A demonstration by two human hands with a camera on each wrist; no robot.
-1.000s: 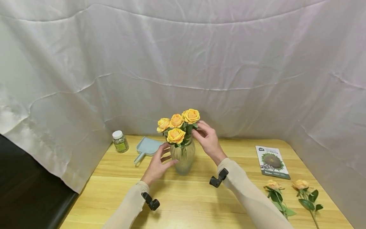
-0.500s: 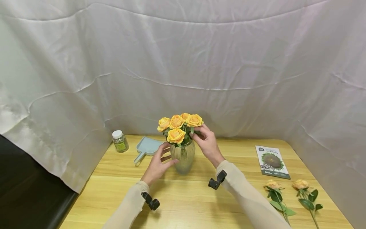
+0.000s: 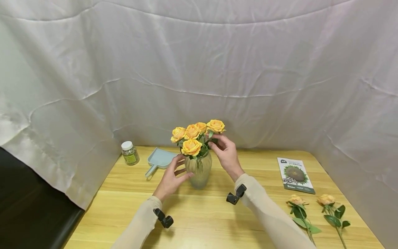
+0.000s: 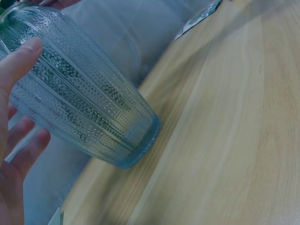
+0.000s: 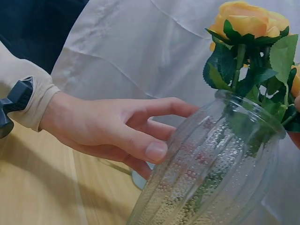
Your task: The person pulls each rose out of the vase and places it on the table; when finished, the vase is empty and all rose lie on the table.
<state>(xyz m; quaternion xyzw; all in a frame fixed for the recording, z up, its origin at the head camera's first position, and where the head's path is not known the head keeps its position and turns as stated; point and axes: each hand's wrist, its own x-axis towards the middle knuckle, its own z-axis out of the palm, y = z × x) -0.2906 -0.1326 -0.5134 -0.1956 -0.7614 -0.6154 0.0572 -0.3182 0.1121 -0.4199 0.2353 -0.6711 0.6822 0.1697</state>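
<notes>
A clear ribbed glass vase with a textured surface stands upright on the table, several yellow roses with green leaves in its mouth. My left hand holds the vase from the left, thumb in front and fingers around the side; the left wrist view shows the thumb on the glass. With thumb and fingers, my right hand pinches the stem of one rose just above the vase's right rim. That bloom leans out to the right of the others. Leaves partly hide the pinch.
Behind and left are a light blue dustpan and a white-lidded jar. On the right lie a sunflower seed packet and two loose roses, one nearer and one farther right. Grey cloth encloses the table.
The rose in my right hand first dips lower, then shifts right and up, apart from the other blooms. My left hand and the vase stay in place.
</notes>
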